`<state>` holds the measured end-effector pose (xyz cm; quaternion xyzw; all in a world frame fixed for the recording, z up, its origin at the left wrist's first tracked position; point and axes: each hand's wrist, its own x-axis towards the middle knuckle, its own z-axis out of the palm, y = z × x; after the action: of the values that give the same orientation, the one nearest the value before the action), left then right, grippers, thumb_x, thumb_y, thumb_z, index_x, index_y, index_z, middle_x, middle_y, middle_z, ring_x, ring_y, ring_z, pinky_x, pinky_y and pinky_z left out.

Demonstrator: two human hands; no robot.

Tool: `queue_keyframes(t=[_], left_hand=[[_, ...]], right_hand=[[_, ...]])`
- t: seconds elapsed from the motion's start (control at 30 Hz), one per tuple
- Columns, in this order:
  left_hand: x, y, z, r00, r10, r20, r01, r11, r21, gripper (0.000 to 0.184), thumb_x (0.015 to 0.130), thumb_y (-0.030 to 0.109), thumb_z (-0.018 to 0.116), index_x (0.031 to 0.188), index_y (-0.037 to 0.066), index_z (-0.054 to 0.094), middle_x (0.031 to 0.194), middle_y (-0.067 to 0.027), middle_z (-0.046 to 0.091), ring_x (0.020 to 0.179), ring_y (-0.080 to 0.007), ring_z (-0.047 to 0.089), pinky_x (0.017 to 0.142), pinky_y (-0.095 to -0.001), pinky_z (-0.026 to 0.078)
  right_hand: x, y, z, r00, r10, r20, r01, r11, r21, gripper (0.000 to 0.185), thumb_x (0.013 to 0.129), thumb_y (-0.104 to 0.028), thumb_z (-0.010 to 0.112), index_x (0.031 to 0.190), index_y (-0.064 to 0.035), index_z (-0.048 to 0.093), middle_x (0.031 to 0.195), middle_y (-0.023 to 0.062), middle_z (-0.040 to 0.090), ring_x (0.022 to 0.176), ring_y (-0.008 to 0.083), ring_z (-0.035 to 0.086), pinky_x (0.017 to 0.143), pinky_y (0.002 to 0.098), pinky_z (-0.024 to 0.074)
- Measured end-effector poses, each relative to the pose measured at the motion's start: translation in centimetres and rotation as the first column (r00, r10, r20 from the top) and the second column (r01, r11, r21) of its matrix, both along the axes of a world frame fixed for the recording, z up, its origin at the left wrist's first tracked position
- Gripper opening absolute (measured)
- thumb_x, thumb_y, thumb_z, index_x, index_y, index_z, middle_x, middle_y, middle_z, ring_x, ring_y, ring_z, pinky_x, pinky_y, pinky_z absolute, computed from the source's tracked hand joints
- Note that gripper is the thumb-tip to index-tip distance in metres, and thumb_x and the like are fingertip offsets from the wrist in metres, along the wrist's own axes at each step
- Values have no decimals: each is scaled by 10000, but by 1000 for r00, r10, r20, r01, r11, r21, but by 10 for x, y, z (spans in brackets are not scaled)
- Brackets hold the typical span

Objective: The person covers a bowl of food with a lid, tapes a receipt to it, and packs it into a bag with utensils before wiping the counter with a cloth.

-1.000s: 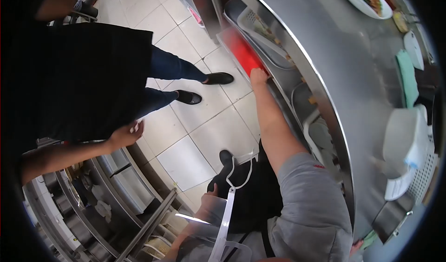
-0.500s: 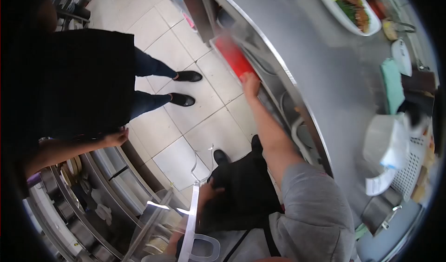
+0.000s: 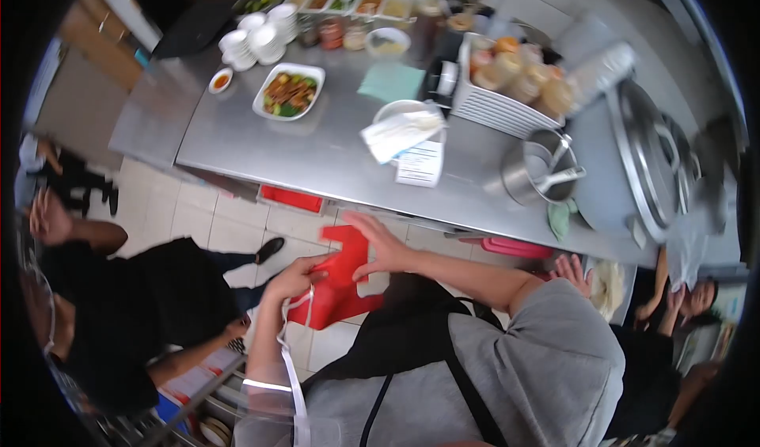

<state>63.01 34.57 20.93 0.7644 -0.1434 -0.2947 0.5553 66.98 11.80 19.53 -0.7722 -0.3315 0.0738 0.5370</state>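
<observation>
A red plastic bag (image 3: 340, 277) with cut-out handles hangs in front of my apron, below the steel counter's edge. My left hand (image 3: 294, 279) is closed on its left side, fingers gripping the plastic. At the bag's upper right, my right hand (image 3: 381, 245) has its fingers spread and its thumb against the bag's edge. Behind the hands, under the counter, an open drawer (image 3: 291, 199) shows red material inside. A clear plastic strap or shield part (image 3: 293, 376) lies by my left forearm.
On the steel counter (image 3: 317, 146) are a white dish of food (image 3: 289, 92), a white container with a paper receipt (image 3: 419, 162), a basket of bottles (image 3: 507, 106) and a steel pot (image 3: 529, 170). A co-worker in black (image 3: 150, 304) stands left; other people are at the right.
My right hand was reaching to red material under the counter. Now the red bag is out, between both hands. My view has swung round to face the counter.
</observation>
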Motion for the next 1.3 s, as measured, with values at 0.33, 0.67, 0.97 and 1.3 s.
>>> queue_keyframes(t=[0.33,0.67,0.97,1.3], left_hand=[[126,-27,199,991,-128,-33,131,984,121,161,770,65,539,896,-31,570,780,-69,601,738,-116,558,662,-234,437],[204,-83,162,963,161,-217,-229,911,-344,271,803,72,480,1045,-48,484,964,-95,565,872,-144,553,754,-254,444],[213,-139,148,433,151,889,-469,880,79,363,725,258,629,982,16,547,918,-83,578,801,-135,550,683,-260,442],[178,-128,148,627,387,675,-227,921,-318,144,579,-18,546,612,28,413,537,-26,374,501,-85,359,460,-234,329]], right_hand=[[35,-134,109,610,530,-589,-225,829,512,248,780,-163,571,976,-26,506,990,81,559,905,188,549,781,283,416],[11,-168,100,815,225,-534,208,747,632,405,776,-65,522,1164,-26,414,1101,74,501,1020,189,468,850,309,384],[26,-127,143,644,-203,-738,746,379,547,353,717,-31,611,1043,-1,480,965,67,555,882,176,538,749,278,460],[87,-132,129,688,-376,-621,712,181,679,155,764,-34,518,918,-15,520,879,69,550,764,137,533,673,264,449]])
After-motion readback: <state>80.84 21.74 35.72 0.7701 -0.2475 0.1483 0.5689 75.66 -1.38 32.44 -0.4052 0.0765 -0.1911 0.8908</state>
